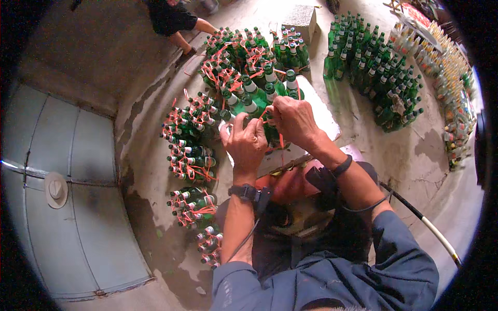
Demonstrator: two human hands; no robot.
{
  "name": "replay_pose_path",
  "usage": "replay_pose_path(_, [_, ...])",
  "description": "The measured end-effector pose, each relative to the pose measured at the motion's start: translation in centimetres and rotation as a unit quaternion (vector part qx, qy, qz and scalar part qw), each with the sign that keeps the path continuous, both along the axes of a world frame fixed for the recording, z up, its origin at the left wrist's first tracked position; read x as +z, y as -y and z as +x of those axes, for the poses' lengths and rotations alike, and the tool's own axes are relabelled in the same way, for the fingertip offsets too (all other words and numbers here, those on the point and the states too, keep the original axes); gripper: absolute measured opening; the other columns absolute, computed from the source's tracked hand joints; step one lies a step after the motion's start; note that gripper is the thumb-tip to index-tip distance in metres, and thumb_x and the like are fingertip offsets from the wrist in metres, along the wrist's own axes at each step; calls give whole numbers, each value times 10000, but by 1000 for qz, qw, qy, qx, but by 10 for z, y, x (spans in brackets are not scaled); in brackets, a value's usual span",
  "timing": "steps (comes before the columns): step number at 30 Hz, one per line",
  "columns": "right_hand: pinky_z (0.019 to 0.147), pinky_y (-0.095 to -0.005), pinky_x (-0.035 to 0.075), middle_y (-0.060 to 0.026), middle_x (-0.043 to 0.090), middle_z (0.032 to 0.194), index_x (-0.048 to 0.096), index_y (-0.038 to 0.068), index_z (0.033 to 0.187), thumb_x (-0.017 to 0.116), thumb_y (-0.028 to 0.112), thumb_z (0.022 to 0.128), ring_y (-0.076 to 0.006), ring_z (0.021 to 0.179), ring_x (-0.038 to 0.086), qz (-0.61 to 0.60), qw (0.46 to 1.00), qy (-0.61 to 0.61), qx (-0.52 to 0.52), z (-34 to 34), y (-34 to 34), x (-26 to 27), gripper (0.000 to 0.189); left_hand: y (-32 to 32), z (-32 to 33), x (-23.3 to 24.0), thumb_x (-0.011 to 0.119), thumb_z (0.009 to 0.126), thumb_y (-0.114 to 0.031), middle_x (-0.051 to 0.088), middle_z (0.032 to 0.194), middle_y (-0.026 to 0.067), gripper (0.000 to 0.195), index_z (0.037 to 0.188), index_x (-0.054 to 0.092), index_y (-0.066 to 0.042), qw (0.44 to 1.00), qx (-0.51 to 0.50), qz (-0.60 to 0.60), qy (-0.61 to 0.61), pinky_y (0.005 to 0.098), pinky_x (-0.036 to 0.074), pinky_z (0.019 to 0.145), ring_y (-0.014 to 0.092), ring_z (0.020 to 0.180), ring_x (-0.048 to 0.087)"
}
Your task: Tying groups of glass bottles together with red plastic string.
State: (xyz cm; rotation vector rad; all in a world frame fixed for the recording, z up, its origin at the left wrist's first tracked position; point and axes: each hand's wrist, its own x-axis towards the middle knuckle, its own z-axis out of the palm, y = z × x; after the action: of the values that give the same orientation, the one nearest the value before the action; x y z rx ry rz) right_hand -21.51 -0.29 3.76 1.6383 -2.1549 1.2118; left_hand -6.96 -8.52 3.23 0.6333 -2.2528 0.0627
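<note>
Several green glass bottles stand bunched together on a white board in front of me, with pink-red plastic twine running around and between their necks. My left hand is at the near-left side of the bunch, its thumb and fingertips pinched on the twine. Close beside it, my right hand is curled at the near-right bottles and also grips the twine. The fingers hide part of the twine and the nearest bottles.
Twine-tied green bottles stand left and beyond. More green bottles are at right, before clear bottles. A concrete block lies at the back. A person's leg shows at upper left, and a hat hangs on metal panels.
</note>
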Motion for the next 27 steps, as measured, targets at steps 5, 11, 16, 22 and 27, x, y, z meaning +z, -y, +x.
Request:
replay_pose_path(5, [582, -467, 515, -208, 642, 717, 583, 16, 753, 659, 233, 858, -380, 695, 661, 9, 998, 63, -26, -5, 7, 5, 253, 0, -6, -5, 682, 874, -259, 645, 958, 76, 166, 823, 732, -109, 1000, 24, -12, -2, 443, 424, 880, 265, 896, 611])
replay_pose_path(11, [621, -455, 533, -221, 643, 693, 638, 23, 700, 682, 218, 821, -393, 698, 664, 41, 991, 121, -37, -9, 11, 7, 233, -1, -10, -10, 664, 887, -283, 632, 926, 85, 216, 784, 720, -101, 999, 42, -28, -16, 436, 425, 850, 270, 876, 606])
replay_pose_path(16, [591, -458, 503, -207, 619, 648, 630, 28, 677, 686, 225, 830, -383, 638, 644, -10, 992, 121, -26, -14, 16, 7, 256, -5, -16, -9, 655, 877, -291, 621, 883, 97, 267, 731, 699, -72, 996, 81, -31, -23, 448, 426, 818, 280, 843, 600])
replay_pose_path(22, [568, -461, 470, -217, 600, 636, 621, 23, 658, 679, 235, 857, -395, 607, 613, -14, 986, 157, -46, -11, 22, 2, 298, -9, -19, -8, 687, 829, -264, 597, 856, 123, 213, 736, 710, -73, 994, 102, -9, -45, 448, 399, 779, 318, 877, 577])
replay_pose_path(27, [579, -470, 478, -221, 623, 682, 625, 18, 684, 645, 250, 884, -401, 631, 623, -6, 996, 46, -74, -18, 29, -13, 307, -9, -21, -6, 673, 814, -247, 574, 843, 110, 203, 690, 682, -86, 991, 122, 32, -38, 452, 391, 798, 301, 845, 600])
